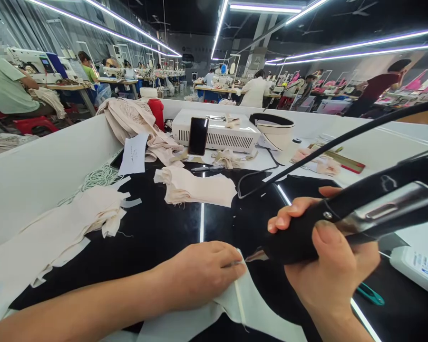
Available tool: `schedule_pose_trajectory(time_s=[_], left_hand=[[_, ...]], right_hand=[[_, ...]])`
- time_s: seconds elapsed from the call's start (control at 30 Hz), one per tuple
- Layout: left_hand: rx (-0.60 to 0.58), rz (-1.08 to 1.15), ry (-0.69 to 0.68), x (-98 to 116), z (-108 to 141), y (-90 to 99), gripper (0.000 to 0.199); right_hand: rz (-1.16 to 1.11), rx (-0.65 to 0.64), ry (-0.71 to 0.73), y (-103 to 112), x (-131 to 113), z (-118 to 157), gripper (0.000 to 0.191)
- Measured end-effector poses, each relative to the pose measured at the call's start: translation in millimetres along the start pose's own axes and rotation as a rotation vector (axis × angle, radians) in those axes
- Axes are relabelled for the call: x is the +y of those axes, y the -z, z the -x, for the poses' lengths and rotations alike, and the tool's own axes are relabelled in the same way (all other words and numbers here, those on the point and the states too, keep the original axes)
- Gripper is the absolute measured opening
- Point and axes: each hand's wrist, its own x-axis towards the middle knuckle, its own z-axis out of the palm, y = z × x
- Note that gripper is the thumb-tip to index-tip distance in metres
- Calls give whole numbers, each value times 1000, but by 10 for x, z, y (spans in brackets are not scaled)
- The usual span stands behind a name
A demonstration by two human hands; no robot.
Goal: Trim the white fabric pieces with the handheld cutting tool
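My right hand point(331, 266) is wrapped around a black corded hand tool point(303, 232) with a pointed metal tip and a long silver lever. The tip points left, close to the fingertips of my left hand point(207, 270). With closed fingers, that hand pinches the upper corner of a pale cloth piece point(260, 313) on the black tabletop. A narrow cream strip runs down the cloth from the fingers. Something small and greyish shows between the fingertips; I cannot make out what it is. Whether the tip touches the cloth is unclear.
Cream cloth stacks lie ahead point(199, 185) and at left point(64, 228). Behind them stand a phone point(198, 136) and a vented white box point(231, 137). A teal-handled tool point(371, 293) and white container point(419, 268) sit at right. Low white walls point(50, 166) border the table.
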Motion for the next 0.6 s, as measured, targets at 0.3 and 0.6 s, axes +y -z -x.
schedule_pose_trajectory(time_s=[0.3, 0.6], left_hand=[[-42, -15, 20, 11, -5, 3, 27], [-56, 17, 42, -3, 54, -17, 26]], right_hand=[[-9, -20, 6, -18, 3, 23, 43], [7, -8, 13, 37, -98, 49, 41]])
